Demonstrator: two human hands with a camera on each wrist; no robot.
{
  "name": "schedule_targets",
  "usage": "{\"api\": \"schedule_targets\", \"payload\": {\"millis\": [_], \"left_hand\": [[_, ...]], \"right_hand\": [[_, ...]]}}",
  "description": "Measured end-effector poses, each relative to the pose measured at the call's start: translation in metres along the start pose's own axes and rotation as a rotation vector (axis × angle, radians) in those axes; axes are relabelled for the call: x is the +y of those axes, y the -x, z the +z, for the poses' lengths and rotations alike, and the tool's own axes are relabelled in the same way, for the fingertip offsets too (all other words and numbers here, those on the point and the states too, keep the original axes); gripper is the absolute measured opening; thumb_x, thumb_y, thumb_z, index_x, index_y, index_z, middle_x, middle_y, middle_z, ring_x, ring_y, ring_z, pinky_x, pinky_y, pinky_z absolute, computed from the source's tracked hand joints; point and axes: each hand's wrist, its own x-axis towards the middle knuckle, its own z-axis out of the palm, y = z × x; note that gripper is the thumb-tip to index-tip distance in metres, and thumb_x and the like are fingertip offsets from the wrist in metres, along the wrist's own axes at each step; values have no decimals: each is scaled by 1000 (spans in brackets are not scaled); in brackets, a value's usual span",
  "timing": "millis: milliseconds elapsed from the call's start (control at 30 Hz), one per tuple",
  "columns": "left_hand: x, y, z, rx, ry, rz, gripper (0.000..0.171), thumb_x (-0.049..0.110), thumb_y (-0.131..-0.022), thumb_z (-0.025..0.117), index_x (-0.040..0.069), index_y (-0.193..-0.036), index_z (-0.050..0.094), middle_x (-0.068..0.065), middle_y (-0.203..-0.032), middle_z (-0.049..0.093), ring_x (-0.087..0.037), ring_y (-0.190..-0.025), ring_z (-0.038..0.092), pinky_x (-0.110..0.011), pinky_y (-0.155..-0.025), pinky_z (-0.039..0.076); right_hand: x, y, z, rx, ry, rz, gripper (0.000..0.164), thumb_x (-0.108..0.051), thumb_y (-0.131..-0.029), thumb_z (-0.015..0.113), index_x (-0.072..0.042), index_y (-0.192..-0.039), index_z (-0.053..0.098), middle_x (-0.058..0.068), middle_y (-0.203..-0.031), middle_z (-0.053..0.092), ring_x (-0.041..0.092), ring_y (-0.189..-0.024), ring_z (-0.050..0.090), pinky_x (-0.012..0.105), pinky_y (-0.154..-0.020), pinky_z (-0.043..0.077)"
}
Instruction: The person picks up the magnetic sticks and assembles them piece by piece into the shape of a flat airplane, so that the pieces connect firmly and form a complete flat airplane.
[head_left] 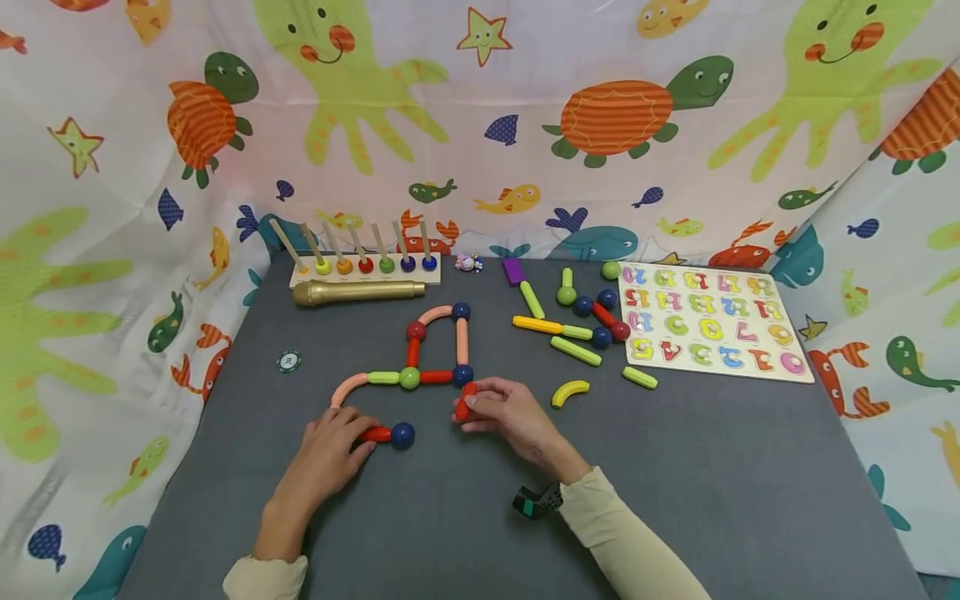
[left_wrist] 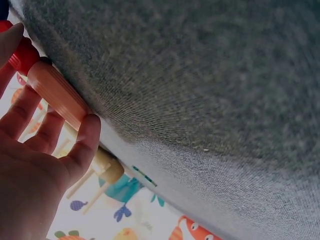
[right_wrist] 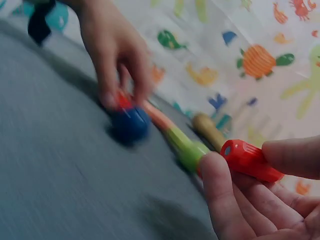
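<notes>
My left hand (head_left: 330, 446) pinches a red rod (head_left: 375, 434) that has a blue ball (head_left: 402, 435) at its right end. Its fingers also touch a pink curved rod (left_wrist: 60, 95), which continues from the joined figure. That figure includes a light green rod (head_left: 384, 377), a green ball (head_left: 409, 377), a red ball (head_left: 416, 331) and a straight pink rod (head_left: 462, 342). In my right hand (head_left: 513, 417), a short red rod (right_wrist: 250, 160) sits between thumb and fingers. It is just below the figure's lower right blue ball (head_left: 462, 375); whether they touch I cannot tell.
Loose rods and balls, such as a light green rod (head_left: 576, 351) and a yellow curved rod (head_left: 570, 393), lie to the right. A number puzzle board (head_left: 795, 333) is beyond them. A peg stand (head_left: 345, 277), a gold microphone (head_left: 360, 292) and a round chip (head_left: 288, 361) lie back left.
</notes>
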Motion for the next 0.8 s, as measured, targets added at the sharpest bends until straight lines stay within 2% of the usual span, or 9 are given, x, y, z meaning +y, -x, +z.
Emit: {"api": "schedule_targets", "payload": {"millis": [133, 267, 367, 533, 800], "left_hand": [[0, -1, 0, -5, 8, -4, 23, 12, -94, 85, 17, -116, 79, -5, -114, 69, -31, -108, 58, -62, -87, 45], [-1, -2, 0, -4, 13, -3, 23, 11, -94, 85, 15, -116, 79, -5, -113, 69, -32, -107, 59, -61, -87, 45], [-1, -2, 0, 2, 15, -4, 23, 11, -94, 85, 15, -116, 79, -5, -112, 69, -32, -107, 59, -61, -87, 44], [-3, -3, 1, -1, 12, -6, 24, 11, -94, 85, 15, -116, 79, -5, -113, 69, -32, -108, 59, -61, -88, 44], [-3, -2, 1, -1, 19, -4, 24, 10, -94, 85, 15, -117, 79, -6, -113, 70, -34, -109, 59, -63, -89, 44]], "right_hand": [[16, -4, 26, -30, -84, 74, 45, -3, -104, 68, 18, -141, 53, 33, -131, 67, 25, -102, 76, 41, -92, 59], [33, -5, 47, -51, -92, 156, 35, -1, -102, 70, 15, -133, 62, 27, -117, 74, 24, -92, 78, 41, -87, 61], [42, -6, 58, -66, -81, 210, 26, -1, -102, 71, 10, -125, 68, 23, -108, 77, 23, -86, 79, 40, -81, 62], [49, -6, 72, -63, -50, 274, 20, 2, -101, 71, 9, -120, 69, 24, -104, 77, 22, -79, 78, 38, -75, 63], [49, -8, 86, -13, 55, 298, 15, -1, -98, 77, 6, -109, 72, 25, -93, 77, 22, -73, 78, 35, -67, 63]]}}
